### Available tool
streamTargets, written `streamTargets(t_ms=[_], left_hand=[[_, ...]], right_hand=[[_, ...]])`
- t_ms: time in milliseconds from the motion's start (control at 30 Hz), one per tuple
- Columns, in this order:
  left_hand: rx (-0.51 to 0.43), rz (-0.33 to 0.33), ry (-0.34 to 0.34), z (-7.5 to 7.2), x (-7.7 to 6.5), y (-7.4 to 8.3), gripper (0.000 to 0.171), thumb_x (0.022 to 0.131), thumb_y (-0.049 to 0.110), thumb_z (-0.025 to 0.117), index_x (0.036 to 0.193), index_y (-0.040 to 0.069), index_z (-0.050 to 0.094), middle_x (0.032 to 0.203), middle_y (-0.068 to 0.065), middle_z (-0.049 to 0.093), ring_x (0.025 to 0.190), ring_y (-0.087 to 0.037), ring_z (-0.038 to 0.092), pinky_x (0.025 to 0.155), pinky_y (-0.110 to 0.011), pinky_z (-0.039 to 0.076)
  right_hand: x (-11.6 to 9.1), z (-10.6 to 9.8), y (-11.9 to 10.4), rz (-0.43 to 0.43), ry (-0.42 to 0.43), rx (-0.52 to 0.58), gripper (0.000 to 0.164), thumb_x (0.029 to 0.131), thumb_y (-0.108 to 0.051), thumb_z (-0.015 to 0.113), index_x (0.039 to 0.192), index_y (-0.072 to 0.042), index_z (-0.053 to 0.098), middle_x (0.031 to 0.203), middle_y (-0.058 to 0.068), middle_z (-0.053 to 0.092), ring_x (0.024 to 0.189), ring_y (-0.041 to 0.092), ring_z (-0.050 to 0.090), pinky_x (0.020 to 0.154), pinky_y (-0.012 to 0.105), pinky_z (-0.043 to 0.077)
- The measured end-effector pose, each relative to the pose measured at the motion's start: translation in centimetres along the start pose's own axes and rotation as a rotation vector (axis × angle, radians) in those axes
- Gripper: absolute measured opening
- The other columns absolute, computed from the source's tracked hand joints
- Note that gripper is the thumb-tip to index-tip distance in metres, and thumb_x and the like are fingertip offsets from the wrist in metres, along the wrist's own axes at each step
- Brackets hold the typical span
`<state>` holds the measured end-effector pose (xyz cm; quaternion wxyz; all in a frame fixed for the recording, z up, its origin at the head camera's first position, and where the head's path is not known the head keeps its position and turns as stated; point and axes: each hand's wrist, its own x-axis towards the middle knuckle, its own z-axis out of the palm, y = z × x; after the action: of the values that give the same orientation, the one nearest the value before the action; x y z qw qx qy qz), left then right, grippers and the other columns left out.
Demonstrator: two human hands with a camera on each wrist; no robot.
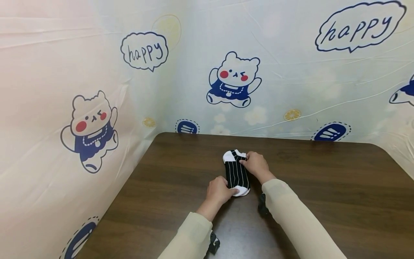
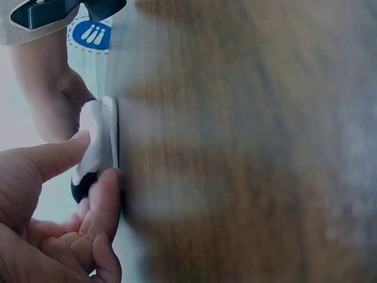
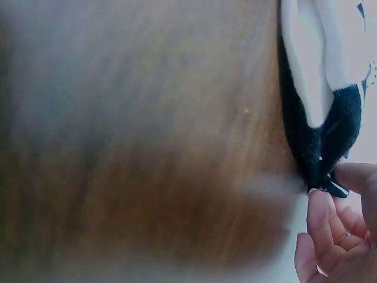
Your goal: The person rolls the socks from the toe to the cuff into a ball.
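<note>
A pair of black ankle socks [image 1: 235, 172] with thin white stripes lies stacked on the wooden table, the white toe and heel parts at either end. Two layers show at the white end [image 3: 339, 47] in the right wrist view. My left hand [image 1: 219, 191] pinches the near white end, thumb on top and fingers beneath its edge. At the far right corner, by the opening, my right hand [image 1: 257, 165] pinches the dark edge [image 3: 330, 184] between thumb and fingers.
The brown table [image 1: 323, 194] extends to both sides of the socks. Behind and to the left hangs a pale printed cloth [image 1: 194, 82] with bear drawings. Dark straps [image 1: 263, 205] sit under the cream sleeves [image 1: 292, 212].
</note>
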<state>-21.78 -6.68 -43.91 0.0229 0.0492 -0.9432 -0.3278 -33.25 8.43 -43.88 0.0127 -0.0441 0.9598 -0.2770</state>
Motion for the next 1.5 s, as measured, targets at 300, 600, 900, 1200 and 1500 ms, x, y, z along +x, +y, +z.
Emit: streamTargets(t_ms=[300,600,900,1200,1500], left_hand=[[-0.050,-0.033,0.029,-0.7,0.0,0.4,0.068,0.068,0.037,0.085,0.115,-0.004,0.058,0.098,-0.017,0.066,0.092,-0.034,0.062,0.078,-0.045,0.048],[-0.059,-0.035,0.008,-1.8,0.2,0.9,0.075,0.071,0.037,0.083,0.126,-0.004,0.052,0.081,-0.006,0.065,0.085,-0.028,0.062,0.077,-0.044,0.048],[-0.054,-0.023,-0.009,-2.7,0.5,1.0,0.071,0.072,0.035,0.083,0.126,0.000,0.052,0.094,-0.010,0.067,0.086,-0.027,0.063,0.074,-0.043,0.049],[0.054,0.086,0.028,-3.1,0.2,1.2,0.067,0.074,0.037,0.081,0.127,0.006,0.053,0.104,-0.008,0.067,0.092,-0.027,0.062,0.080,-0.046,0.045],[0.211,0.278,0.064,-3.2,-0.1,0.9,0.065,0.073,0.040,0.081,0.125,0.008,0.058,0.115,-0.010,0.063,0.101,-0.027,0.061,0.083,-0.047,0.040]], right_hand=[[-0.4,-1.6,0.2,0.012,0.018,0.039,0.046,0.094,-0.036,0.058,0.123,0.000,0.056,0.108,0.015,0.066,0.093,0.031,0.063,0.078,0.047,0.048],[-1.1,-3.0,0.2,-0.007,0.033,0.066,0.048,0.095,-0.034,0.057,0.128,0.000,0.052,0.113,0.017,0.064,0.099,0.033,0.062,0.082,0.048,0.047],[-2.0,-3.7,0.3,-0.035,0.065,0.101,0.048,0.094,-0.034,0.059,0.128,-0.001,0.053,0.111,0.016,0.065,0.097,0.032,0.061,0.081,0.048,0.047],[-3.1,-4.2,0.1,-0.065,0.093,0.118,0.046,0.094,-0.032,0.061,0.128,-0.002,0.053,0.111,0.015,0.065,0.100,0.032,0.061,0.083,0.048,0.046],[-4.5,-4.6,0.2,-0.106,0.105,0.122,0.045,0.093,-0.032,0.061,0.126,-0.002,0.055,0.111,0.014,0.065,0.100,0.031,0.061,0.084,0.048,0.046]])
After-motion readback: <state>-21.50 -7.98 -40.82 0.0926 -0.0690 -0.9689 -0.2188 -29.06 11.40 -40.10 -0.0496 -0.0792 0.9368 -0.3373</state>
